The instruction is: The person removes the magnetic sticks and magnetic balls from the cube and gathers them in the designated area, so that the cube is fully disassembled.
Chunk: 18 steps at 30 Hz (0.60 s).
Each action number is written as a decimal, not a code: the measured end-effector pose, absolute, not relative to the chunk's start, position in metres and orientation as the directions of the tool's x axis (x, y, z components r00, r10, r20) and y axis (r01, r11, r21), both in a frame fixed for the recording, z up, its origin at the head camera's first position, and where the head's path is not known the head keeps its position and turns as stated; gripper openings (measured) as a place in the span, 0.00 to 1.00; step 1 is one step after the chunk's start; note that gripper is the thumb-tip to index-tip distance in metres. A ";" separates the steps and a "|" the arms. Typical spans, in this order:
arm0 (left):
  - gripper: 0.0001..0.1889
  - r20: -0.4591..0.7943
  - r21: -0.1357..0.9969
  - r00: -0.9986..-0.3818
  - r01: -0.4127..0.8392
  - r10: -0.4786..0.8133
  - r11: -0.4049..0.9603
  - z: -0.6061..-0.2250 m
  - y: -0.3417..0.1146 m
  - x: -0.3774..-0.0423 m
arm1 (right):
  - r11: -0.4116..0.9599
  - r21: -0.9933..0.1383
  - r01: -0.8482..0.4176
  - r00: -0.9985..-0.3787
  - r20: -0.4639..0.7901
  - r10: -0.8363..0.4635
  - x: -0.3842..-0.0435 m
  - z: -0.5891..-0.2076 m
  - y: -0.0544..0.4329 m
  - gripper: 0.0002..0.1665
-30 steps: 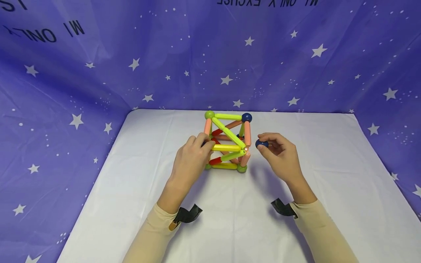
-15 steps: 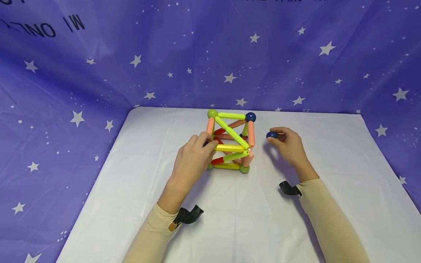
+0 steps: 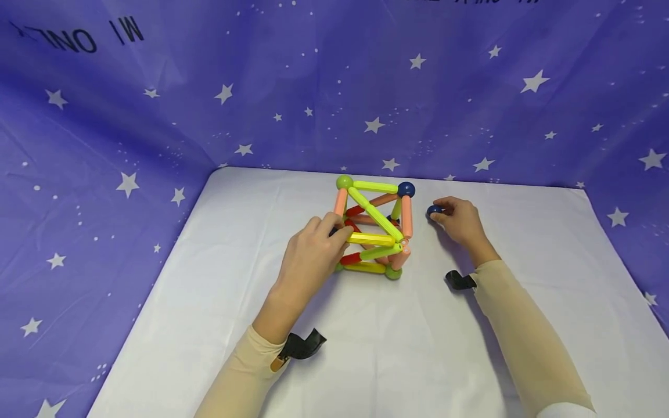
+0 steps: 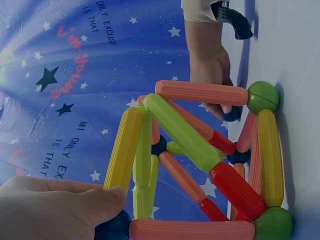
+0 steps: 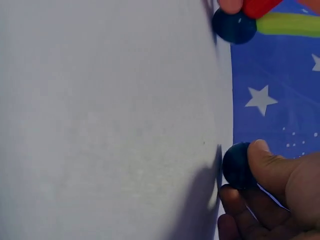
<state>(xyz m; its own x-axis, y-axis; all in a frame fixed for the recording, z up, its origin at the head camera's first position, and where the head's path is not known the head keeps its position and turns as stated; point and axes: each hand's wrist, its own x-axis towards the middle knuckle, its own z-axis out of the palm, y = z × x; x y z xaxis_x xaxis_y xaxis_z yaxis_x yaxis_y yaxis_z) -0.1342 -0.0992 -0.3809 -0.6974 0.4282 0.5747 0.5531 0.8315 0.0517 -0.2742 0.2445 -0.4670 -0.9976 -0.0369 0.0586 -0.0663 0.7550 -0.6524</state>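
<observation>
A box-shaped frame of magnetic building rods and balls stands on the white-covered table (image 3: 376, 337). My left hand (image 3: 313, 249) pinches the near end of a yellow rod (image 3: 372, 239), beside a dark blue ball (image 4: 113, 228) at the frame's left corner. The rod's other end meets a cluster of green and pink rod ends (image 3: 402, 246) with no ball showing there. Right of the frame, my right hand (image 3: 462, 223) pinches a loose dark blue ball (image 5: 239, 166) between thumb and fingers, low over the table.
The frame has green balls (image 3: 345, 182) at its upper left and lower corners and a blue ball (image 3: 406, 190) at its upper right. Slanted green and red rods (image 4: 237, 190) cross its sides. A purple star-printed cloth (image 3: 313, 75) hangs behind the table.
My right hand has moved away from the frame, rightward and back, and down toward the table with the blue ball. My left hand keeps its hold on the frame; the head view shifted slightly.
</observation>
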 end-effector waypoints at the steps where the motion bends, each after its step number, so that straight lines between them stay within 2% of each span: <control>1: 0.08 0.576 0.050 -0.696 0.554 0.429 0.831 -0.381 -0.099 -0.134 | 0.759 -0.648 -0.062 -0.998 0.050 -0.038 -0.276 -0.468 0.245 0.22; 6: 0.08 0.580 0.052 -0.692 0.558 0.429 0.828 -0.379 -0.099 -0.134 | 0.755 -0.654 -0.041 -0.999 0.017 -0.040 -0.280 -0.468 0.248 0.22; 14: 0.08 0.564 0.061 -0.706 0.553 0.429 0.831 -0.380 -0.099 -0.134 | 0.746 -0.665 -0.032 -0.997 -0.029 -0.069 -0.275 -0.464 0.248 0.31; 18: 0.08 0.568 0.069 -0.702 0.561 0.430 0.825 -0.380 -0.099 -0.134 | 0.738 -0.673 -0.041 -0.998 -0.014 -0.068 -0.270 -0.460 0.251 0.31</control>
<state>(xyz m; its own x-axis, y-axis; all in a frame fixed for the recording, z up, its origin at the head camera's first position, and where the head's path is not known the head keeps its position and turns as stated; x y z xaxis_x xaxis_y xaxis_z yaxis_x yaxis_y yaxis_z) -0.1345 -0.0989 -0.3802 -0.7021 0.4299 0.5677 0.5610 0.8249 0.0692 -0.2702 0.2508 -0.4599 -0.9976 -0.0677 -0.0140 -0.0407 0.7385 -0.6730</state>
